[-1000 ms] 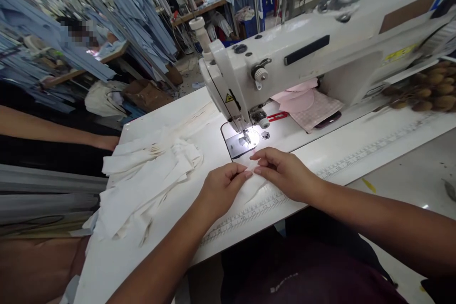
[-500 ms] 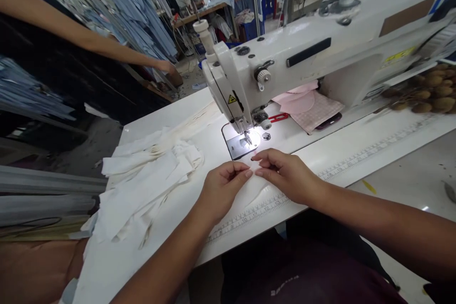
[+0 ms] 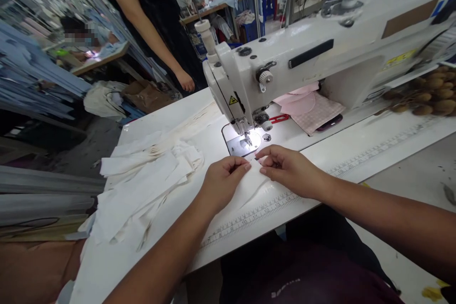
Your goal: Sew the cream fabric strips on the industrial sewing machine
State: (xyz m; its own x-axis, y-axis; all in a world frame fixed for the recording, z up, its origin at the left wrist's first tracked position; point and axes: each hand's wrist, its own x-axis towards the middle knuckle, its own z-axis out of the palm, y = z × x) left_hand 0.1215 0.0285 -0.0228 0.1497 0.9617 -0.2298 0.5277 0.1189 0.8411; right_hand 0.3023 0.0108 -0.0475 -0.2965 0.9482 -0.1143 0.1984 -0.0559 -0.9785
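In front of the sewing machine's needle area (image 3: 246, 141), my left hand (image 3: 223, 180) pinches the edge of a white fabric piece (image 3: 253, 179). Close by on its right, my right hand (image 3: 290, 171) has thumb and fingers closed on the same piece's other side. The fabric hangs down between the hands over the table, its lower edge near the printed ruler strip (image 3: 261, 213). Just behind my fingertips the lit presser foot (image 3: 248, 138) of the white sewing machine (image 3: 278, 66) shows, with no fabric visible under it.
To the left lies a loose pile of white cut fabric pieces (image 3: 142, 185). Pink checked fabric (image 3: 309, 109) rests on a dark phone-like object (image 3: 329, 123) under the machine arm. Round brown fruit (image 3: 432, 88) sits at the right. A person's arm (image 3: 142, 28) hangs beyond the table.
My hands have drawn slightly apart, and more of the white fabric shows between them. The person beyond the table has moved to the right, with the arm now hanging lower.
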